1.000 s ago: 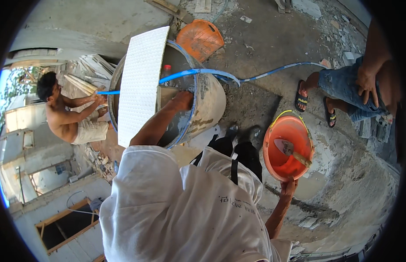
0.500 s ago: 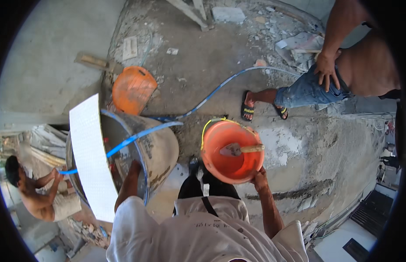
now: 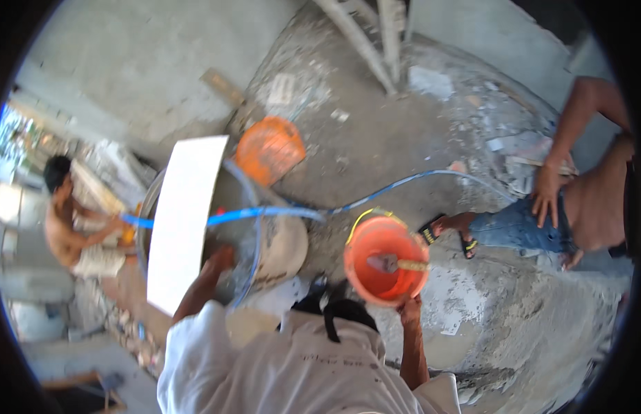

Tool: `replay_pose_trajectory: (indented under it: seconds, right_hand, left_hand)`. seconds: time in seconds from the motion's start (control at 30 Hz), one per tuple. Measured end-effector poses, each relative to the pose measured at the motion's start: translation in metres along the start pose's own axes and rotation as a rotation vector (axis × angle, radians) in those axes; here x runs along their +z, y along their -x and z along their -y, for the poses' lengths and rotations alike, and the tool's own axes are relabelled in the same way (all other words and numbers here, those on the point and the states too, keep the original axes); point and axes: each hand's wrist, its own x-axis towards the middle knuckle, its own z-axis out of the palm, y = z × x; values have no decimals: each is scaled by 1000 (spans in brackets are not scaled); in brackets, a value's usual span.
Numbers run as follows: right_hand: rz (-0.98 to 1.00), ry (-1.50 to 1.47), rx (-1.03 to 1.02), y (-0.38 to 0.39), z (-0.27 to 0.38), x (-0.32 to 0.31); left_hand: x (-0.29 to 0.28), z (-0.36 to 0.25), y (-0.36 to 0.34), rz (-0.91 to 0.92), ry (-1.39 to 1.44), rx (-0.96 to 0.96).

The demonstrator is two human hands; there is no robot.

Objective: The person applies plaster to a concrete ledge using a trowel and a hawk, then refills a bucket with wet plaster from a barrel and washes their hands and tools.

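My right hand (image 3: 409, 310) grips the near rim of an orange bucket (image 3: 396, 238) with a yellow handle. Inside the bucket lies a trowel (image 3: 386, 263), its wooden handle resting toward the right side. My left hand (image 3: 221, 259) is over the opening of a large grey drum (image 3: 284, 241), below the rim's far edge. Its fingers are blurred, and I cannot make out whether they hold anything. Across the drum's mouth rests a white rectangular panel (image 3: 184, 224). A blue hose (image 3: 265, 212) passes over the drum and runs behind the panel.
An orange rounded piece (image 3: 270, 150) lies beyond the drum. At the left, a person (image 3: 75, 228) holds the hose's far end. Another person in denim shorts (image 3: 524, 224) stands at the right in sandals. Wooden props (image 3: 362, 41) and rubble (image 3: 534, 148) edge the rough floor.
The view has turned and shifted, so the drum, bucket and people appear further right or lower. My left hand shows more fully over the drum's opening. My right hand keeps hold of the bucket.
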Motion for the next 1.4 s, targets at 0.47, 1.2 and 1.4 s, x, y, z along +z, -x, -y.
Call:
replay_pose_trajectory:
  seconds: [0.47, 1.2, 1.4]
  right_hand:
    - [126, 255, 136, -17, 11, 30]
    - [166, 226, 35, -9, 6, 71]
    - [238, 201, 50, -11, 15, 64]
  left_hand:
    - [24, -82, 12, -360, -155, -143]
    - [-12, -85, 9, -361, 266, -248]
    - [-77, -92, 87, -292, 71, -239]
